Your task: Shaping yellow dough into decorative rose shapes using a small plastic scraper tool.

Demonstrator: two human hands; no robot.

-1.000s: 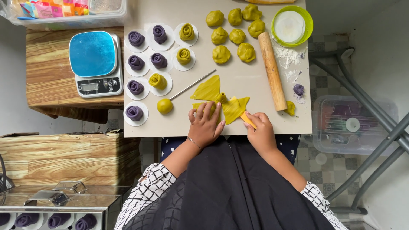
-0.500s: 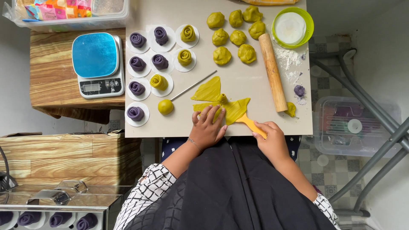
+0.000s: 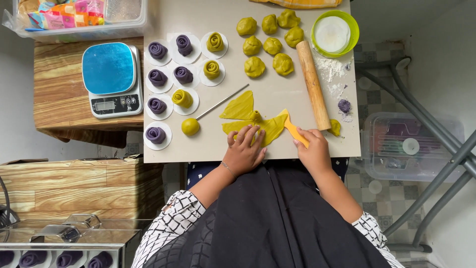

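While the left hand (image 3: 245, 149) presses spread fingers on the flattened yellow-green dough sheet (image 3: 248, 116), the right hand (image 3: 313, 151) grips an orange-handled scraper (image 3: 293, 128), blade just beyond its fingertips. A steep push could tear the thin sheet or nick the left fingertips.

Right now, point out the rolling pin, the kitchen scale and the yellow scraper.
rolling pin (image 3: 313, 84), head view, middle of the wooden shaft.
kitchen scale (image 3: 108, 68), head view, blue weighing plate.
yellow scraper (image 3: 290, 124), head view, blade near the dough.

A blue-topped kitchen scale (image 3: 110, 77) sits on a wooden stand at the left. On the counter (image 3: 277, 89), purple dough roses (image 3: 157, 50) rest on white paper rounds beside yellow dough balls (image 3: 270, 37). Farther right lie a wooden rolling pin (image 3: 313, 84) and a green bowl (image 3: 334, 34).
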